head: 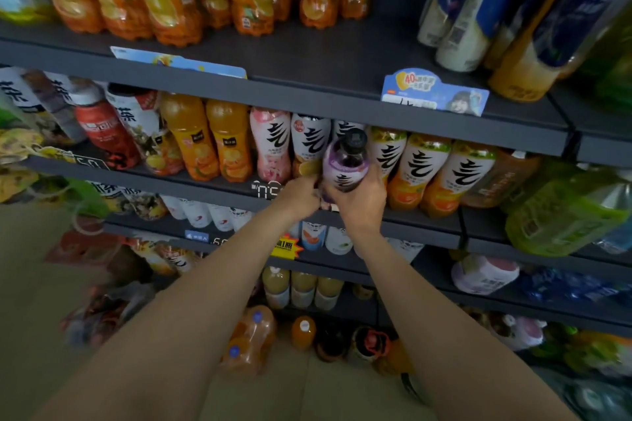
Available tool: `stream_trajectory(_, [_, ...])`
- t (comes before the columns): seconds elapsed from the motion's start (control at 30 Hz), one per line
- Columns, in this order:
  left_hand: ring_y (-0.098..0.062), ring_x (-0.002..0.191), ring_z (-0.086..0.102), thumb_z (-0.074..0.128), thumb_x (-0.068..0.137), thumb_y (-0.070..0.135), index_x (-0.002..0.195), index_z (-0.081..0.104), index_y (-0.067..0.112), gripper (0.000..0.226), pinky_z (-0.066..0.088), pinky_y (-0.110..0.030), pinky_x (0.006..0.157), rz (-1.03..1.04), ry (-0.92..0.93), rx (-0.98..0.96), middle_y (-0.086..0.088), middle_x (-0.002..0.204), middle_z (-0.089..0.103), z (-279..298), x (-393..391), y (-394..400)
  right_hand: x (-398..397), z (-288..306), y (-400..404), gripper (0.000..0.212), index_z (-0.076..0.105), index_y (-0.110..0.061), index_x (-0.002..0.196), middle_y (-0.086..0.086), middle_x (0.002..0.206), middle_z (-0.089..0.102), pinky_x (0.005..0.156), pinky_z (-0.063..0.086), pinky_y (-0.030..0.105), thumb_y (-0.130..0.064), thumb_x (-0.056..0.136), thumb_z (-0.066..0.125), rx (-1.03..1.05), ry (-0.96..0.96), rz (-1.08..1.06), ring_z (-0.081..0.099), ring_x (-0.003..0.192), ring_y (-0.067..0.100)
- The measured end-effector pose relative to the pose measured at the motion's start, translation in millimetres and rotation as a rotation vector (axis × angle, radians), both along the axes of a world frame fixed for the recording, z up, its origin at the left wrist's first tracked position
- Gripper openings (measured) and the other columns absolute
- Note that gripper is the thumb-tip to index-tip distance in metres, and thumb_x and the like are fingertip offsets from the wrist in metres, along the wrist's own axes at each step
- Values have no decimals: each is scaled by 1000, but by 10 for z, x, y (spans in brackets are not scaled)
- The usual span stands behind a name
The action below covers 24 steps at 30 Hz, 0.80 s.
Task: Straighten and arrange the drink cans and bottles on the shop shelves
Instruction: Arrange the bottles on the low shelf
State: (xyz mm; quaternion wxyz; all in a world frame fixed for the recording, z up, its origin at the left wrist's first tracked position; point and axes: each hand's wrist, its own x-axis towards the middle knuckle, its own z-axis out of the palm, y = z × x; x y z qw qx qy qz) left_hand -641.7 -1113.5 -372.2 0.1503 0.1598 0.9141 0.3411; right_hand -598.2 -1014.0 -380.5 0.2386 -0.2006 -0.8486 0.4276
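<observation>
Gripping the purple bottle (pixel 345 161) from below, the right hand (pixel 359 202) curls its fingers around it at the middle shelf (pixel 427 225) front, probably to slot it among its neighbours; the left hand (pixel 301 195), at its 9 o'clock, steadies the base, finger state unclear.

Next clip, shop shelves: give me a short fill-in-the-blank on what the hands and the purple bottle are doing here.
1. The right hand grips a bottle with a ____ label.
2. That bottle's cap is ____ in colour.
3. The left hand reaches to the bottle's ____ side.
4. The pink bottle stands to the ____ of the held one.

Missing words: purple; black; left; left
</observation>
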Motion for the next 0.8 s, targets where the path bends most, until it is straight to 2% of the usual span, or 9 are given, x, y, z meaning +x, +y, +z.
stream_trajectory(0.07, [-35, 121, 44, 49, 86, 2, 132, 43, 5, 46, 39, -36, 96, -60, 49, -173, -21, 131, 49, -109, -6, 1, -32, 20, 58, 79, 47, -1, 126, 14, 124, 55, 91, 41, 26, -28, 62, 85, -21, -32, -26, 51, 117, 27])
stream_trajectory(0.13, [-34, 128, 34, 51, 87, 8, 138, 35, 9, 54, 36, -40, 103, -75, 64, -279, -19, 137, 42, -162, -31, 17, -108, 71, 79, 79, 46, 0, 125, 15, 124, 55, 90, 45, 34, -32, 63, 84, -20, -112, -46, 52, 117, 29])
stream_trajectory(0.23, [-32, 131, 28, 52, 89, 12, 141, 28, 9, 58, 35, -39, 103, -121, 80, -394, -14, 139, 40, -234, -15, 10, -186, 168, 39, 73, 45, -1, 121, 16, 124, 55, 84, 48, 40, -38, 68, 80, 44, -199, -73, 54, 114, 31])
stream_trajectory(0.37, [-29, 135, 20, 50, 89, 11, 148, 10, 12, 71, 30, -39, 108, -159, 136, -497, -7, 147, 28, -315, -4, -10, -121, 114, 48, 73, 48, -4, 120, 13, 120, 58, 82, 50, 40, -40, 66, 81, 30, -151, -126, 56, 111, 30])
stream_trajectory(0.6, [-29, 133, 24, 51, 87, 11, 145, 20, 18, 66, 30, -44, 103, -133, 86, -414, -2, 148, 27, -360, 33, 104, 63, 160, 149, 78, 44, -3, 124, 12, 126, 54, 85, 50, 43, -42, 66, 80, 70, -161, -120, 53, 115, 31])
stream_trajectory(0.7, [-32, 122, 30, 49, 87, 8, 137, 34, 13, 52, 32, -38, 101, -122, 195, -457, -9, 136, 35, -346, 26, 150, 102, 202, 188, 76, 45, -3, 121, 12, 123, 55, 85, 51, 43, -41, 66, 80, 108, -193, -91, 54, 114, 30])
stream_trajectory(0.8, [-31, 118, 36, 46, 87, 2, 132, 38, 10, 46, 29, -32, 97, -115, 284, -441, -11, 132, 38, -370, 52, 168, 129, 329, 260, 72, 45, -5, 122, 11, 124, 53, 82, 48, 40, -39, 68, 79, 196, -274, -19, 53, 114, 30])
